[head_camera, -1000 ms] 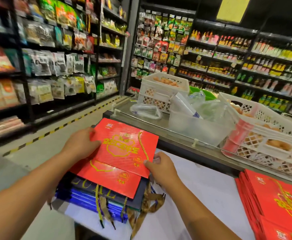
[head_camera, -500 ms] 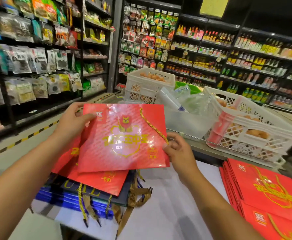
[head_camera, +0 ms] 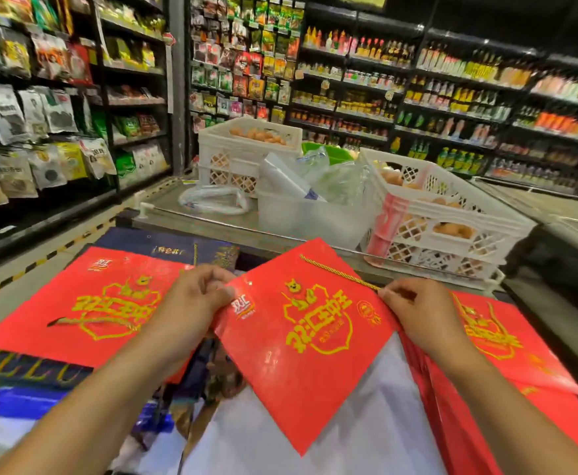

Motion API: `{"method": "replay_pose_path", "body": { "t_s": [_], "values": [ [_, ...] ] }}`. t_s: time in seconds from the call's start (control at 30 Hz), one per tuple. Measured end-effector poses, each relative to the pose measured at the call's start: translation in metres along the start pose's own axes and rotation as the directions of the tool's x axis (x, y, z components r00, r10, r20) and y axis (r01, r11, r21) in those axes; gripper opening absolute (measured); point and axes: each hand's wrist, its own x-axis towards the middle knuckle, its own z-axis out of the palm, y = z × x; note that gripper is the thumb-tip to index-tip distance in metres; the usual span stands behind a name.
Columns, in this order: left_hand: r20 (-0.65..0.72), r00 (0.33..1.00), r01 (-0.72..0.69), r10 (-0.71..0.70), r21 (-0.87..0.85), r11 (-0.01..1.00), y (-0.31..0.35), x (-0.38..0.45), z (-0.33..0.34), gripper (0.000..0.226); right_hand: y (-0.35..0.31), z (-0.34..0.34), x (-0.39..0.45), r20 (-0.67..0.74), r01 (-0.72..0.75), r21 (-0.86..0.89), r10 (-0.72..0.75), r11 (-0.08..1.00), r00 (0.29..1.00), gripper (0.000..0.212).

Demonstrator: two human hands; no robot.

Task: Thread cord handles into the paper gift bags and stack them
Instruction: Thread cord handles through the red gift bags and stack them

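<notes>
I hold a flat red paper gift bag (head_camera: 308,344) with gold print, tilted like a diamond above the white table (head_camera: 359,433). My left hand (head_camera: 195,303) pinches its left corner. My right hand (head_camera: 414,313) pinches its right corner, where a gold cord handle (head_camera: 339,272) runs along the top edge. On the left lies a pile with another red bag (head_camera: 85,303) on top of dark blue bags (head_camera: 164,245). A stack of red bags (head_camera: 496,344) lies at the right.
Behind the table runs a glass-topped counter (head_camera: 212,221) carrying white plastic crates (head_camera: 428,207) of eggs, a translucent tub (head_camera: 301,217) and plastic bags. Store shelves (head_camera: 383,80) line the aisle on the left and the back.
The red bag came up off the left pile, then moved right and lower over the table, turning onto a corner. Both hands kept hold of it.
</notes>
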Motion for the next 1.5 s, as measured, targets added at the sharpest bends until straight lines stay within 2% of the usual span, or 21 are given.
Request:
{"method": "replay_pose_path", "body": {
  "t_s": [0.1,0.23,0.37,0.47,0.53,0.63,0.73,0.83,1.0,1.27,1.4,1.5],
  "values": [
    [-0.112,0.994,-0.001,-0.003,-0.039,0.999,-0.026,-0.017,0.029,0.011,0.013,0.0,-0.012,0.024,0.025,-0.001,-0.025,1.0,0.999,0.014],
    [-0.19,0.981,0.03,-0.042,-0.066,0.997,-0.06,-0.037,0.058,0.02,0.019,0.016,-0.035,0.189,-0.015,0.08,0.0,0.997,0.982,0.033],
    [-0.167,0.981,0.1,-0.1,-0.012,0.995,-0.084,-0.05,0.072,0.034,0.002,0.031,-0.06,0.328,-0.158,0.358,0.035,0.92,0.944,0.034],
    [-0.149,0.976,0.162,-0.156,0.027,0.986,-0.091,-0.057,0.075,0.036,-0.011,0.044,-0.075,0.492,-0.203,0.41,-0.028,0.889,0.87,0.037],
    [-0.104,0.98,0.176,-0.169,0.07,0.982,-0.091,-0.061,0.074,0.033,-0.017,0.052,-0.082,0.536,-0.258,0.433,-0.017,0.863,0.844,0.038],
    [-0.063,0.981,0.189,-0.182,0.124,0.974,-0.092,-0.066,0.068,0.032,-0.022,0.064,-0.091,0.542,-0.359,0.528,0.02,0.77,0.84,0.033],
    [-0.065,0.98,0.196,-0.186,0.189,0.962,-0.092,-0.067,0.064,0.029,-0.022,0.074,-0.1,0.53,-0.457,0.641,0.076,0.617,0.845,0.039],
    [-0.052,0.985,0.173,-0.165,0.247,0.953,-0.093,-0.067,0.059,0.029,-0.026,0.078,-0.108,0.501,-0.476,0.693,0.113,0.541,0.858,0.035],
    [-0.057,0.997,0.07,-0.053,0.358,0.931,-0.096,-0.068,0.058,0.025,-0.027,0.08,-0.115,0.403,-0.422,0.687,0.173,0.592,0.899,0.021],
    [-0.016,1.0,0.006,0.001,0.373,0.928,-0.099,-0.073,0.06,0.022,-0.028,0.074,-0.119,0.376,-0.401,0.645,0.186,0.65,0.908,0.014],
    [-0.016,0.999,0.048,-0.045,0.33,0.943,-0.101,-0.071,0.059,0.027,-0.028,0.074,-0.117,0.367,-0.389,0.637,0.183,0.665,0.912,0.012],
    [0.031,0.996,0.077,-0.087,0.231,0.97,-0.099,-0.067,0.061,0.033,-0.028,0.074,-0.114,0.363,-0.386,0.637,0.182,0.667,0.914,0.012]
  ]
}}
